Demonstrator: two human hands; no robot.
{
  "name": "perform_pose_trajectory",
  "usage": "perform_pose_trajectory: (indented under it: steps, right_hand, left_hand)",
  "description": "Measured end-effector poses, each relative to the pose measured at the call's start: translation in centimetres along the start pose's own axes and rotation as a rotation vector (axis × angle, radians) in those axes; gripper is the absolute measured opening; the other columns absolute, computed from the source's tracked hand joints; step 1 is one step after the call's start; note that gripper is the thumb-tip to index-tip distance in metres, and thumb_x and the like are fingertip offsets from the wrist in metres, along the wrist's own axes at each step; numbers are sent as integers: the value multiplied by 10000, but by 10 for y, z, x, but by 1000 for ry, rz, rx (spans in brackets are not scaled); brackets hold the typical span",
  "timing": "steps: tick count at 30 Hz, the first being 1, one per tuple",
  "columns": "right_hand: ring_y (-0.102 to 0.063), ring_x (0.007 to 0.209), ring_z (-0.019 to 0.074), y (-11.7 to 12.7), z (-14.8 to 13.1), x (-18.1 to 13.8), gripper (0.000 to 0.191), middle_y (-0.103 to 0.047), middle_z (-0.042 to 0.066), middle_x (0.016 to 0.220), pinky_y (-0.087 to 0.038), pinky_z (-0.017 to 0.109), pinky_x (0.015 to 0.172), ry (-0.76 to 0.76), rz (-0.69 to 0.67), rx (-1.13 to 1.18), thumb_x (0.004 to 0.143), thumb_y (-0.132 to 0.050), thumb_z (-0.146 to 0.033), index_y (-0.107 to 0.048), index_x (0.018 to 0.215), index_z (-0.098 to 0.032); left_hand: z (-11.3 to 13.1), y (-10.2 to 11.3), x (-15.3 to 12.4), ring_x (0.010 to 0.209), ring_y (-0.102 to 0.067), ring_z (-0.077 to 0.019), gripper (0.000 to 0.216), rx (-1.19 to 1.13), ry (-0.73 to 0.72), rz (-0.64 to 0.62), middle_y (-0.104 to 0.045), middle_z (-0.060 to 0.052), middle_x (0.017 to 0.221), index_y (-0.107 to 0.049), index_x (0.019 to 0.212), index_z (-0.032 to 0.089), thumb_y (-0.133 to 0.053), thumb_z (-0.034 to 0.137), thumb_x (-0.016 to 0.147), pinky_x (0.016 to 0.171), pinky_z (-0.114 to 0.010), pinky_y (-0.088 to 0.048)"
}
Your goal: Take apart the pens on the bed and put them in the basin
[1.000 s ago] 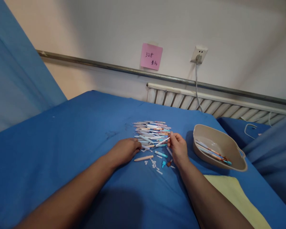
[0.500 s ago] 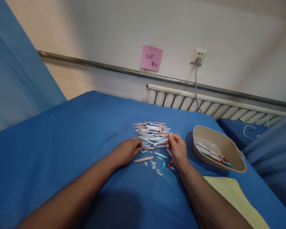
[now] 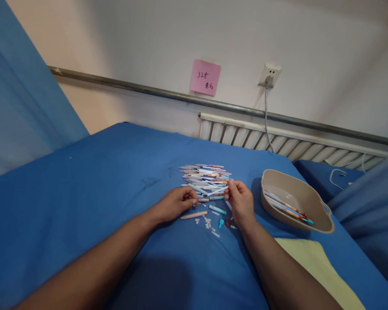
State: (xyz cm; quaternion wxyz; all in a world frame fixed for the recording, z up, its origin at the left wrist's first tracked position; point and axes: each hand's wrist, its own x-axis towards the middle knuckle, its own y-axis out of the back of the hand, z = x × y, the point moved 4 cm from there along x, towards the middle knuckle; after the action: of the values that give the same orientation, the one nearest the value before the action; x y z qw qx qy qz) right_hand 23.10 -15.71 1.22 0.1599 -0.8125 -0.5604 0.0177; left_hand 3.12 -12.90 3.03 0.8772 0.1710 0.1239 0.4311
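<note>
A heap of several thin pens point(image 3: 205, 175) in pastel colours lies on a blue sheet point(image 3: 100, 185). My right hand point(image 3: 241, 202) is at the heap's right edge, its fingers pinched on a thin white pen part point(image 3: 218, 190) that slants left. At the heap's near left edge rests my left hand point(image 3: 174, 204), fingers curled with the tips pinched on something I cannot make out. A peach pen barrel point(image 3: 194, 214), a teal piece point(image 3: 217, 209), a teal cap point(image 3: 221, 223) and small white bits point(image 3: 208, 221) lie just in front of the hands.
A beige oval basin point(image 3: 323, 221) holding a few pens stands to the right. A yellow cloth point(image 3: 313, 262) lies near my right forearm. Behind are a wall rail, a pink note point(image 3: 205, 77), a socket with a cable point(image 3: 269, 75) and a radiator.
My left hand has curled its fingers and shifted slightly toward the pile. The right hand keeps its pinch and has barely moved.
</note>
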Motion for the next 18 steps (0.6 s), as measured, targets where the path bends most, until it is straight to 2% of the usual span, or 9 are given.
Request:
perform_pose_trajectory:
  steps: [10, 18]
  right_hand:
    - [-437, 486, 90, -4, 0, -2, 295, -530, -46, 563, -352, 222, 508, 0, -49, -33, 780, -604, -469, -555, 698, -190]
    - [-477, 475, 82, -13, -2, -8, 273, -565, -46, 571, -366, 212, 490, -26, -134, -57, 745, -649, -438, -552, 688, -189]
  left_hand:
    - [4, -1, -1, 600, -475, -105, 233, 14, 10, -12, -561, 13, 689, -565, 787, 152, -561, 384, 778, 530, -203, -341]
    - [2, 0, 1, 543, -415, -83, 250, -126, 51, 62, -484, 46, 607, -556, 744, 144, -642, 374, 699, 508, -198, -315]
